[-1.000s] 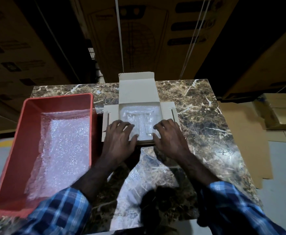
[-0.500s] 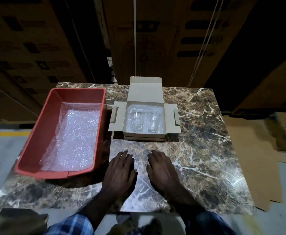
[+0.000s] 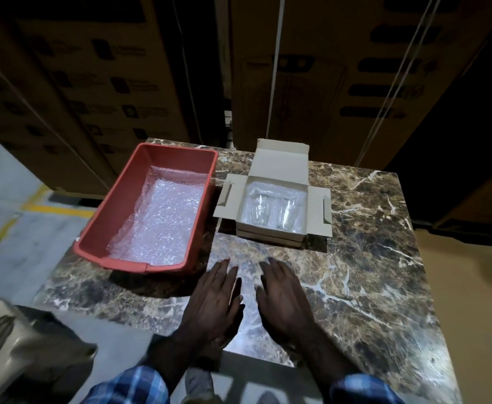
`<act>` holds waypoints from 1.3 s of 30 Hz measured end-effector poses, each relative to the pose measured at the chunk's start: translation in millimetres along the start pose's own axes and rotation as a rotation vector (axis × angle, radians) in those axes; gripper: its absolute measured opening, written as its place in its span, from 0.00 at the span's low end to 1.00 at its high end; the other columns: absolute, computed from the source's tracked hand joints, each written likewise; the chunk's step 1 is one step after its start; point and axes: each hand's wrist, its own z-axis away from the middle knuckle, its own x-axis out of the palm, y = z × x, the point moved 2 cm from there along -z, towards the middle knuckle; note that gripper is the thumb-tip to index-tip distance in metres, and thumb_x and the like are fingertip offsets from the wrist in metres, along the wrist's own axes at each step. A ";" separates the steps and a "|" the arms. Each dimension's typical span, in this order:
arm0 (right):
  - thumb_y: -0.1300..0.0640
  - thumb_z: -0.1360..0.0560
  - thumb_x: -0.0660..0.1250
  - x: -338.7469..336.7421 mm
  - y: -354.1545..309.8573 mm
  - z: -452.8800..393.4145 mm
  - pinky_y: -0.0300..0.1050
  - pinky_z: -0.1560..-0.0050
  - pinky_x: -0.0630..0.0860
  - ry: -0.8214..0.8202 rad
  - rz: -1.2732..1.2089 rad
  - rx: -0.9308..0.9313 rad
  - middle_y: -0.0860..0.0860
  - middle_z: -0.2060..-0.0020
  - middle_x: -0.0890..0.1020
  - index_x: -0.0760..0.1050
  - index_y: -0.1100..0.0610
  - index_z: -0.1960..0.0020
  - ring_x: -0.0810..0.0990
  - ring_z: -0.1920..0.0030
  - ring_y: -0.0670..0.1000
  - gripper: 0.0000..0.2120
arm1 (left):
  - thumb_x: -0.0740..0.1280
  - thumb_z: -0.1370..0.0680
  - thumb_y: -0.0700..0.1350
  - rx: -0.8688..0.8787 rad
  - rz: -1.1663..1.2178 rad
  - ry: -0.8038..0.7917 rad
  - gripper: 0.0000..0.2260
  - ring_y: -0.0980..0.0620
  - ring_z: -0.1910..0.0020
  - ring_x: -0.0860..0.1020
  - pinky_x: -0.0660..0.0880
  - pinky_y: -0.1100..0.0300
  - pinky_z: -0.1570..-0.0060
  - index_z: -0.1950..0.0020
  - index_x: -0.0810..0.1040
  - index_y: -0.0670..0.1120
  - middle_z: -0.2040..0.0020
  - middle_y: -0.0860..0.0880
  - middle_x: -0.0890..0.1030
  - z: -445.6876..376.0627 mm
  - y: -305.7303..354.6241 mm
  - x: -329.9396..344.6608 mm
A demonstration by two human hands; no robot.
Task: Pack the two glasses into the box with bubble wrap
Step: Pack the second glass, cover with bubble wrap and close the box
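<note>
Near edge: two plaid blue sleeves (image 3: 128,386) enter from the bottom. Left hand (image 3: 214,301) and right hand (image 3: 282,295) lie palm-down, side by side, on the marble table (image 3: 370,281), fingers straight and spread, pointing far. Both are released, grasping nothing, and a narrow strip of tabletop shows between them.

Mid-table, just beyond the fingertips but apart from them: the cardboard box (image 3: 271,237), open, side flaps folded out flat left and right, lid flap standing up at the far side. Inside, two glasses (image 3: 272,211) lie side by side on their sides, bedded in bubble wrap (image 3: 297,199) that lines the box. Glass outlines are faint through the clear plastic; which way the rims face is hard to make out.

Left of the box, just beside it: a red plastic bin (image 3: 113,205), long side running near to far, holding a loose sheet of bubble wrap across its floor and up its far wall.

Far: stacked brown cartons (image 3: 99,91) with dark printed labels behind the table. Concrete floor with a yellow line (image 3: 55,211) to the left.
</note>
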 end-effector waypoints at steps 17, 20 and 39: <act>0.66 0.30 0.70 -25.5 -156.8 -125.3 0.49 0.52 0.77 0.302 -0.149 -0.271 0.54 0.58 0.84 0.82 0.61 0.53 0.78 0.54 0.56 0.07 | 0.75 0.27 0.52 -0.290 -0.116 -0.415 0.24 0.48 0.38 0.76 0.74 0.56 0.41 0.32 0.76 0.53 0.41 0.50 0.82 -51.4 -191.3 -124.2; 0.65 0.32 0.71 -5.0 -179.1 -136.3 0.51 0.54 0.77 0.205 -0.038 -0.330 0.54 0.62 0.82 0.80 0.60 0.58 0.78 0.58 0.57 0.04 | 0.76 0.28 0.51 -0.251 -0.162 -0.646 0.27 0.49 0.36 0.76 0.71 0.60 0.38 0.30 0.74 0.54 0.34 0.48 0.79 -60.7 -211.2 -112.3; 0.59 0.30 0.65 22.5 -183.8 -151.4 0.53 0.44 0.74 0.170 0.093 0.008 0.55 0.59 0.82 0.81 0.59 0.60 0.78 0.51 0.58 0.06 | 0.67 0.25 0.54 0.098 -0.256 -0.589 0.12 0.43 0.46 0.80 0.73 0.54 0.53 0.46 0.79 0.49 0.47 0.46 0.81 -68.9 -231.8 -73.2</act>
